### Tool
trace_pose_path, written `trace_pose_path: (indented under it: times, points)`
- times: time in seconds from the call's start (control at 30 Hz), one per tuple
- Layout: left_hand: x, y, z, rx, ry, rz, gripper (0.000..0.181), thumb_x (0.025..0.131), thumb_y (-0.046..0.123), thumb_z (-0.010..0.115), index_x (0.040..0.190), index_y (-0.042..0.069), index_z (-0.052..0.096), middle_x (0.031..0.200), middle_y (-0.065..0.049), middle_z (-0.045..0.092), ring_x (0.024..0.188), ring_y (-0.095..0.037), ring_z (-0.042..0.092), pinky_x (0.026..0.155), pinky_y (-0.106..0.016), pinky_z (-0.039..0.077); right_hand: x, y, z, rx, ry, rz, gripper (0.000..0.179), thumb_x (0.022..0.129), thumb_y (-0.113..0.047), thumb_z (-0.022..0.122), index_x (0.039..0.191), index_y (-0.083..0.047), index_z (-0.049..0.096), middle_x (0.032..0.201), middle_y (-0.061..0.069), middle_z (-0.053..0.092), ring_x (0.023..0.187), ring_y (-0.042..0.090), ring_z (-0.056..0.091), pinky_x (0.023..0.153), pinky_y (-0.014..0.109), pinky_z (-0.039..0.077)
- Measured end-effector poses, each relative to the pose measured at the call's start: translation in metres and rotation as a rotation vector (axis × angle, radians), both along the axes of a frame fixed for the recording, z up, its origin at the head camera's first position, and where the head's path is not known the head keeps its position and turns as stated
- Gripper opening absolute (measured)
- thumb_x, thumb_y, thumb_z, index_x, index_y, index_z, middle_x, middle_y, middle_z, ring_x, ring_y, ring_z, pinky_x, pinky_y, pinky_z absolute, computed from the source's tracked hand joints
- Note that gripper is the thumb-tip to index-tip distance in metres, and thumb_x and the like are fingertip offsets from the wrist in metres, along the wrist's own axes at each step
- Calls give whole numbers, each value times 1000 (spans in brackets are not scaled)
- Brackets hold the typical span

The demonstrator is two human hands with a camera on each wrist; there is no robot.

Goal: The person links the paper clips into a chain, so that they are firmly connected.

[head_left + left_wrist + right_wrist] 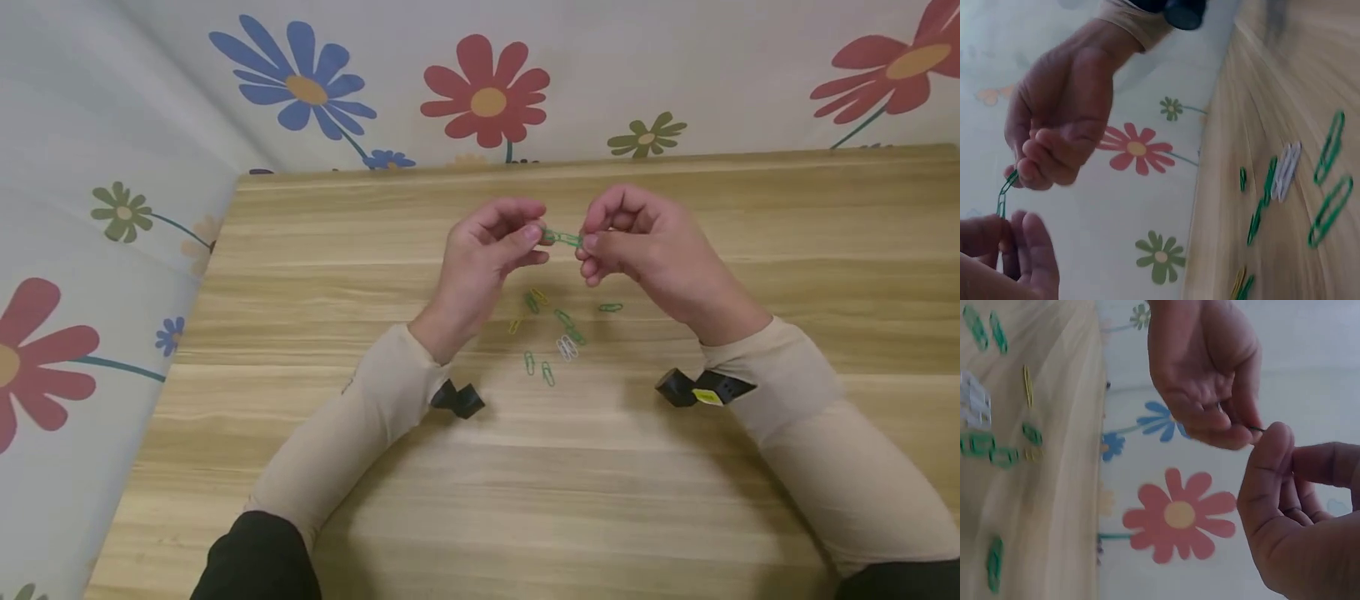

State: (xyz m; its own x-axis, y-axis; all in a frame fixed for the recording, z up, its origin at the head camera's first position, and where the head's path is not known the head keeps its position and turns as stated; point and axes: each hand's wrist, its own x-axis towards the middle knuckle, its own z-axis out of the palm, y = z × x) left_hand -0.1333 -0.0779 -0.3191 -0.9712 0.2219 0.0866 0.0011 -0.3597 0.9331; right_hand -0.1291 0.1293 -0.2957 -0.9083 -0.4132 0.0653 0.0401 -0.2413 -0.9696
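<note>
Pinching green paper clips (562, 238) from both ends, upper ctr of head view: w/ L hand (480, 262) at the left end, thumb against fingers, & w/ R hand (652, 246) at the right end, same way. Holding them up off the wood-grain table (480, 467), in a short, near-horiz. line across the gap betw. hands. Prob. two, hooked end to end, tho too small & blurry to be sure of the join. Shown at far left in L wrist view; mostly hidden behind fingers in R wrist view, right of ctr.

Below, ctr of head frame, can see loose ones scattered: yellow clip (539, 296) beside a green one, 2nd yellow clip (515, 325) lower left of that, green pair (570, 327) close together, white clips (567, 348) side by side just under, green clips lower down (538, 368), plus a lone green clip (611, 307) off to the right.

Wearing beige sleeves (375, 400), w/ black wrist cam (457, 400) on L & yellow-labelled cam (705, 388) on R. Working in front of white floral backdrop (720, 67), top & left of frame, incl. blue flower (306, 87) upper L, red flower (487, 102) top ctr.
</note>
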Motion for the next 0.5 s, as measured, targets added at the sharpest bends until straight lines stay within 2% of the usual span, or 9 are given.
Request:
trace_pose_path:
  times: [0.1, 0.27, 0.4, 0.5]
  points:
    - [-1, -2, 2, -153, 37, -94, 20, 99, -5, 58, 118, -9, 63, 103, -12, 63, 88, -23, 67, 82, -40, 58, -1, 5, 5, 171, 83, -31, 6, 94, 9, 55, 98, 5, 57, 82, 15, 61, 66, 22, 63, 63, 31, 57]
    - [-2, -6, 4, -438, 141, -250, 22, 102, 0, 57, 121, -8, 64, 104, -15, 65, 90, -30, 65, 82, -43, 57, 0, 6, 10, 401, 179, -76, 12, 92, 7, 52, 100, 2, 59, 81, 17, 60, 63, 25, 58, 58, 30, 55]
    - [1, -5, 1, -654, 232, -293, 24, 102, 7, 57, 123, 0, 66, 108, -10, 62, 97, -24, 61, 84, -36, 54, 2, 4, 11, 506, 182, -43, 13, 92, 4, 51, 102, 1, 59, 83, 17, 60, 63, 27, 57, 58, 32, 54]
    - [3, 0, -1, -769, 285, -301, 23, 101, 15, 61, 120, 5, 69, 110, -5, 60, 101, -16, 58, 84, -30, 53, 5, 4, 11, 555, 177, -8, 13, 94, 2, 52, 104, 1, 59, 85, 16, 60, 64, 28, 58, 57, 31, 53]
